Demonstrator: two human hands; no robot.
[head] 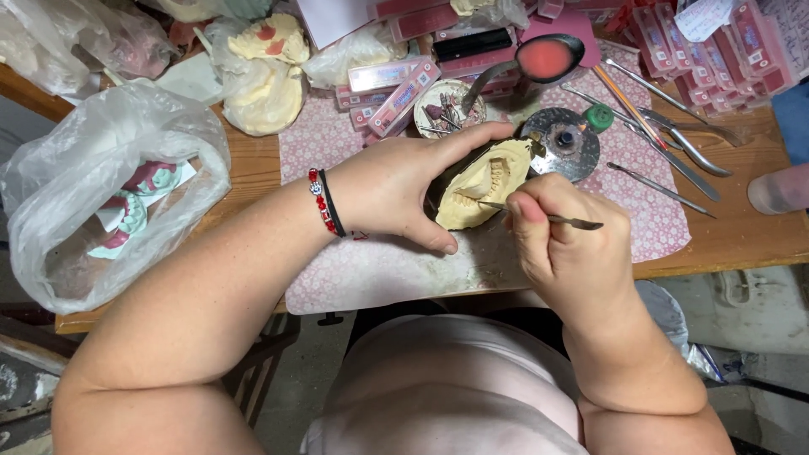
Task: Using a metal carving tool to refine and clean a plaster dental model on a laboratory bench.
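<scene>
Left hand [392,187] grip wraps around a cream plaster dental cast [482,187] sitting in a dark rubber bowl-like holder, thumb low at front edge, fingers curled over the far rim, closed firmly on it. Right hand [566,240] grip pinches a thin metal carving tool [548,217] pen-style, fingertips pressed together on the shaft, tip touching the cast's front inner edge. Cast is held just above the worktop [742,236], over a pink patterned mat [379,270], near its front edge.

Just beyond the cast: a round metal disc stand [563,143] and a spoon-shaped ladle holding pink wax [546,59]. Right of that, several long metal instruments [674,164] lie on the mat. Behind, a small dish of burs [447,108] and pink flat boxes [392,84]. Far left, a clear plastic bag [101,185] with green and pink dental models inside; more cream casts [265,80] at back.

Risk, judged: the tool tip could slip off the hard plaster and gouge the tooth ridge or jab the left thumb, since the thumb sits close to the working edge. Too much pressure might chip the cast.
</scene>
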